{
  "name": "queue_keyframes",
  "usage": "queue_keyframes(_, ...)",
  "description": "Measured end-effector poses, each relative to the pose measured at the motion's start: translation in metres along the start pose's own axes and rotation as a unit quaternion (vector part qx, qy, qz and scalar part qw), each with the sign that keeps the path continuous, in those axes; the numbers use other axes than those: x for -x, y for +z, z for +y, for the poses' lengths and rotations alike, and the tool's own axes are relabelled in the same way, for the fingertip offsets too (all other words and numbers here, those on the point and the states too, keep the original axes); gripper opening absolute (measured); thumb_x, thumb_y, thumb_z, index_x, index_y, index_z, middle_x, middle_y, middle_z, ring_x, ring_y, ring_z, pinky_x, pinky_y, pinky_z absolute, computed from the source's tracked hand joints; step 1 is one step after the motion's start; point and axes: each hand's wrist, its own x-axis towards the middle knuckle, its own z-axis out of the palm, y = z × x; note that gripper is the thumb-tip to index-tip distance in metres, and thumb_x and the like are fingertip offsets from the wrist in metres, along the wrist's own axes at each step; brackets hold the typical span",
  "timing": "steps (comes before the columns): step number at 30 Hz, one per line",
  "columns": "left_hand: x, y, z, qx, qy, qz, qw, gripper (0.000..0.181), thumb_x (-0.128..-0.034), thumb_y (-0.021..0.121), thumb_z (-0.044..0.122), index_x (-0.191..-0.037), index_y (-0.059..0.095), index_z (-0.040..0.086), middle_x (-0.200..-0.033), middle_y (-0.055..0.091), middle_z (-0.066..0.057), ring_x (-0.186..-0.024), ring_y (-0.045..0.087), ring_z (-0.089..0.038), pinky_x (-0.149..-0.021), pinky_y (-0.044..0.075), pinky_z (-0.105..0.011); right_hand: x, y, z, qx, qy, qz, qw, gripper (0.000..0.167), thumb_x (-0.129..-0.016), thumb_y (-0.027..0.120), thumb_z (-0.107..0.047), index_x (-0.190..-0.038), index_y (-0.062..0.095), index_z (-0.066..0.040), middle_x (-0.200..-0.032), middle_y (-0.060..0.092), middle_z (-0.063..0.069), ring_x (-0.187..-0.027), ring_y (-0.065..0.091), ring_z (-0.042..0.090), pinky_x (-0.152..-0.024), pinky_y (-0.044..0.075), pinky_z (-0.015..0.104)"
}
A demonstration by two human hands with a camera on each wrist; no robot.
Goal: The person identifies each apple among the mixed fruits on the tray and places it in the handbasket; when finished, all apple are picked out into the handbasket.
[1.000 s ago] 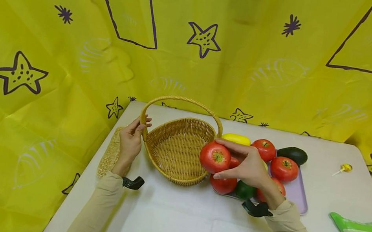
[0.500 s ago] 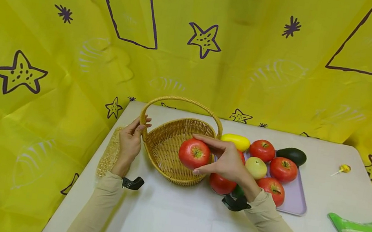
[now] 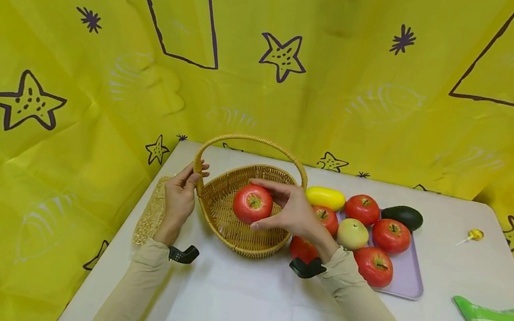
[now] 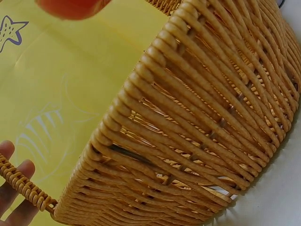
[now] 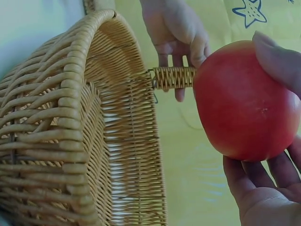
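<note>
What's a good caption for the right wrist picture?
Right hand holding a red apple over the basket, left hand holding the handle.

Sheet-walled booth, wider room unclear: yellow printed sheeting [image 3: 324,104] beyond gripped basket handle [image 3: 255,139], 1 white table [image 3: 227,301] below.

1. We see a golden-brown woven wicker basket [image 4: 188,127], its opening facing up, with a tall arched handle [image 3: 252,138]; the left hand [image 3: 180,197] grips that handle near its left base.
2. We see a glossy, round, red apple-like fruit [image 3: 252,204], yellowish at its centre, held between thumb and fingers of the right hand [image 3: 293,213] above the basket.
</note>
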Motion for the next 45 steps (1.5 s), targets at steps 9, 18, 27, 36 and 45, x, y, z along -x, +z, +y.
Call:
queue_keyframes(9,0.0,0.001,0.0,-0.004,-0.006,-0.003,1.0,0.034,-0.1077,0.056,0.003,-0.139,0.067,-0.004,-0.126,0.072,-0.031,-0.108,0.076,-0.034,-0.096,0.061,-0.023,-0.019,0.003,0.012,-0.004,-0.004,0.011,0.9999,0.085,-0.069,0.098,-0.001,-0.146,0.065,-0.008,-0.14,0.07,0.01,-0.126,0.069,0.027,-0.105,0.06,0.036)
queue_keyframes(18,0.001,0.0,0.001,0.002,-0.009,0.006,0.9999,0.034,-0.1084,0.056,0.003,-0.139,0.067,-0.003,-0.127,0.071,-0.032,-0.108,0.077,-0.031,-0.1,0.062,-0.033,-0.042,0.004,0.015,0.044,0.028,0.01,0.9986,0.087,-0.067,0.101,-0.007,-0.146,0.066,-0.011,-0.14,0.07,0.007,-0.126,0.068,0.027,-0.105,0.06,0.04)
queue_keyframes(27,0.001,0.001,0.002,0.01,-0.021,0.007,0.9997,0.034,-0.1084,0.055,0.003,-0.139,0.067,-0.005,-0.128,0.07,-0.033,-0.104,0.078,-0.014,-0.099,0.06,-0.022,-0.06,0.01,0.025,0.069,0.036,0.0,0.997,0.087,-0.065,0.101,-0.007,-0.145,0.067,-0.014,-0.14,0.07,0.009,-0.125,0.069,0.027,-0.103,0.061,0.039)
queue_keyframes(36,0.0,0.001,0.002,0.015,-0.003,-0.003,0.9999,0.033,-0.1077,0.055,0.0,-0.139,0.066,-0.007,-0.127,0.07,-0.034,-0.104,0.079,-0.015,-0.097,0.061,-0.024,-0.075,0.007,0.029,0.107,0.038,-0.004,0.9935,0.088,-0.065,0.102,-0.008,-0.145,0.067,-0.01,-0.14,0.07,0.009,-0.127,0.067,0.026,-0.107,0.059,0.039)
queue_keyframes(45,0.001,0.001,0.005,0.008,-0.012,0.003,0.9999,0.033,-0.1079,0.056,0.002,-0.138,0.067,-0.006,-0.127,0.071,-0.032,-0.103,0.078,-0.012,-0.1,0.061,-0.029,-0.087,0.011,0.038,0.118,0.07,0.0,0.9906,0.087,-0.062,0.1,-0.001,-0.143,0.069,-0.011,-0.141,0.07,0.012,-0.128,0.066,0.029,-0.108,0.058,0.04)
